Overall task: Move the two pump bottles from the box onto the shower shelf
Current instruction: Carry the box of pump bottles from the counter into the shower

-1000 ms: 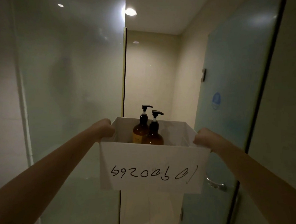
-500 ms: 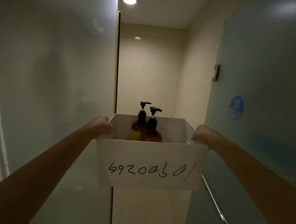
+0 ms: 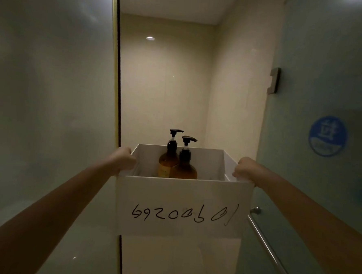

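A white box (image 3: 182, 206) is held out at arm's length in the lower middle of the frame. The left hand (image 3: 122, 160) is closed over its left rim and the right hand (image 3: 245, 169) over its right rim, with the fingers of both curled tight around the cardboard edges. A handwritten number runs across the near wall of the box.

Both pump bottles stand upright inside, touching each other near the back left. The taller-looking bottle (image 3: 167, 164) is behind, and the second bottle (image 3: 184, 168) sits just in front and to its right. Their black pump heads rise above the rim.

Compared with a second ago, the view has moved forward. The frosted glass panel (image 3: 50, 107) on the left and the glass door (image 3: 327, 82) on the right now fill more of the frame. The blue round sticker (image 3: 327, 136) and the metal door handle (image 3: 270, 248) have slid further right and grown larger, and the ceiling light has left the top edge. The box and bottles keep the same arrangement in the hands.

This suggests the person is walking into the shower stall through the gap in the middle. No shelf is visible yet, so the carry appears unfinished. Both bottles remain to be lifted out, which will probably need one hand freed.
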A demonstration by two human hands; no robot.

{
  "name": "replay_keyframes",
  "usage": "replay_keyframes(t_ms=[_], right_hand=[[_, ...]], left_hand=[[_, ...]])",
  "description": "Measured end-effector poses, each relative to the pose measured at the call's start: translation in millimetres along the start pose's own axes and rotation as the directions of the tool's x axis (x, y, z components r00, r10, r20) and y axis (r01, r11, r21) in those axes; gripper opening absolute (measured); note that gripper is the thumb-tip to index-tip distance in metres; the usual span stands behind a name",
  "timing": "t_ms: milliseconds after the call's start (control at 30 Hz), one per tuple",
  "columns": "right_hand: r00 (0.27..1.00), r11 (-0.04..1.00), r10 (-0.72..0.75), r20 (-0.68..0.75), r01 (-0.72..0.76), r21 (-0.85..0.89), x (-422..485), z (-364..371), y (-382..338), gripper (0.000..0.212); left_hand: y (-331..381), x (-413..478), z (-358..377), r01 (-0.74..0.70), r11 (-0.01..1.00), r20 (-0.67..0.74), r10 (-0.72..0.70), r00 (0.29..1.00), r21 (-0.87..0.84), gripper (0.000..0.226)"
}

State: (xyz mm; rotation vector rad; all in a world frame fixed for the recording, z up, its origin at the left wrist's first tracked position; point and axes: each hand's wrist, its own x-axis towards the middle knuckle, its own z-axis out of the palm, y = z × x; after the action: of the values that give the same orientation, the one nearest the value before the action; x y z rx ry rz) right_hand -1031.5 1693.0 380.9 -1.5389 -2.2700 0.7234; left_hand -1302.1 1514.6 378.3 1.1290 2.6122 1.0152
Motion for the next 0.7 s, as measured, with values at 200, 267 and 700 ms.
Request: replay_keyframes(t_ms=[200, 267, 700], right_hand=[[1.0, 0.998, 0.026, -0.016, -0.026, 0.058, 62.5, 7.5, -16.8, 0.029], [0.998, 0.998, 0.039, -0.043, -0.037, 0.057, 85.3, 9.4, -21.4, 0.028], [0.999, 0.998, 0.041, -0.032, -0.039, 0.047, 252.5, 21.8, -36.5, 0.028]], left_hand=[[5.1, 80.5, 11.3, -0.043, 0.999, 0.028, 0.042, 0.999, 0.009, 0.021], [8.1, 105.3, 15.9, -0.066, 0.998, 0.034, 0.066, 0.997, -0.006, 0.022], [26.2, 260.7, 72.8, -0.088, 0.995, 0.014, 0.089, 0.996, -0.036, 0.027]])
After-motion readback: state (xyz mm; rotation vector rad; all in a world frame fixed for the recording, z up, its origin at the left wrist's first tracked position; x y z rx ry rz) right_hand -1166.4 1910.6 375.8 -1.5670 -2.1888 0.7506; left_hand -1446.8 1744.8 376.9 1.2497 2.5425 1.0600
